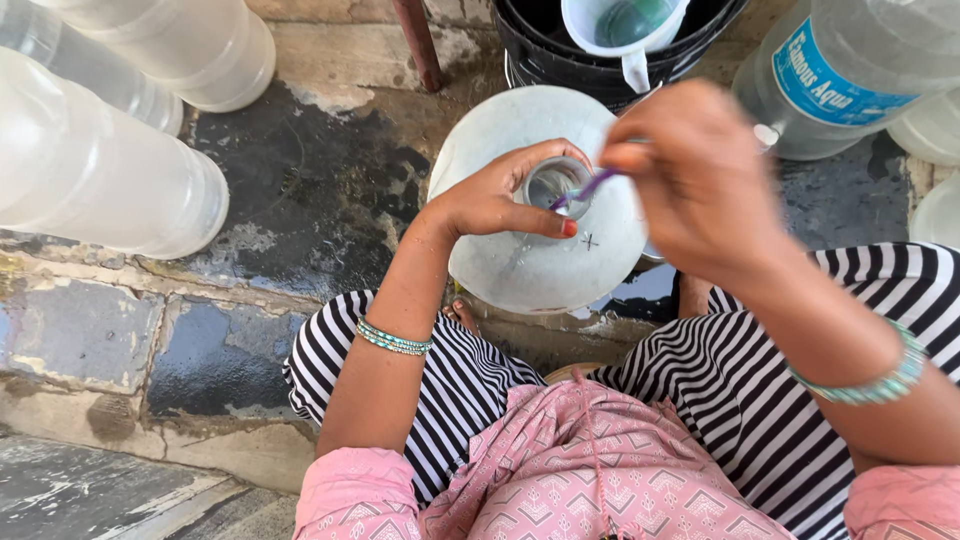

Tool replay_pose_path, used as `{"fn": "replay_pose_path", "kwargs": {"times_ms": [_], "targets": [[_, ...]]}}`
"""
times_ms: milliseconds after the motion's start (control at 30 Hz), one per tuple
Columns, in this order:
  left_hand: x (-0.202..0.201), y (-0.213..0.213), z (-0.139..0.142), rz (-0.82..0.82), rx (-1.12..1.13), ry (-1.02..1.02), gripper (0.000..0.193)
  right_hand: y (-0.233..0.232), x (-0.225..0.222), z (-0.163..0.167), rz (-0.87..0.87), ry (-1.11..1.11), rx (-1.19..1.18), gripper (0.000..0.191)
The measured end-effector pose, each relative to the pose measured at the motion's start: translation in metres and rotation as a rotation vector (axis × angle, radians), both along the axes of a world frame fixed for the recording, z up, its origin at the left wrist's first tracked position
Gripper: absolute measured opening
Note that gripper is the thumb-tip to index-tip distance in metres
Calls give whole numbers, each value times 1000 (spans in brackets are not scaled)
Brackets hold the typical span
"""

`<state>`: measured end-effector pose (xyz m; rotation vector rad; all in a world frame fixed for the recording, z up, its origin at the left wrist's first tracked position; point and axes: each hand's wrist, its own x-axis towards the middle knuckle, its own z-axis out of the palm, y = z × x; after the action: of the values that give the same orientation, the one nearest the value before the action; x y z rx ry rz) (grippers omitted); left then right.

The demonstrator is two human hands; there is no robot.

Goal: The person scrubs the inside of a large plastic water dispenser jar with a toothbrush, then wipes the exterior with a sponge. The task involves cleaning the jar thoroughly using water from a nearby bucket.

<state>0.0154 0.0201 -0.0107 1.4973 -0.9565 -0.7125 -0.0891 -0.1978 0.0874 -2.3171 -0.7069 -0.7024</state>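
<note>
Poking purple stick, slanting down-left, into jug mouth

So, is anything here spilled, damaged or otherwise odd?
Yes. The stone floor is dark and wet around the big water jug, so water seems spilled. Its surface is also cracked and patchy near the lying bottles. The left hand holds the jug's neck; the right hand is blurred.

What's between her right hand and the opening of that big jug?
A thin purple stick, pinched in the right hand, reaches to the jug's mouth, which the left hand grips, in the head view.
</note>
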Motion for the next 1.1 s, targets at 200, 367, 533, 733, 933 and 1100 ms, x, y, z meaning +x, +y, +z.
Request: {"fn": "replay_pose_path", "kwargs": {"times_ms": [200,367,533,733,933,1100], "targets": [[-1,-1,-3,-31,-32,-23,53,16,-24,47,6,-17,-69,12],[-6,2,1,-2,43,-72,71,24,18,-11,118,110,-118,7],[-10,2,0,-18,73,-73,72,5,23,-38,241,-6,-317,12],[-14,-2,-7,9,170,-92,72,19,28,-28,331,-7,-415,17],[-14,1,-13,116,235,-28,89,16,38,-35,196,218,-39,18],[-9,2,-14,50,103,-72,77,13,26,-53,50,369,290,28]]}}
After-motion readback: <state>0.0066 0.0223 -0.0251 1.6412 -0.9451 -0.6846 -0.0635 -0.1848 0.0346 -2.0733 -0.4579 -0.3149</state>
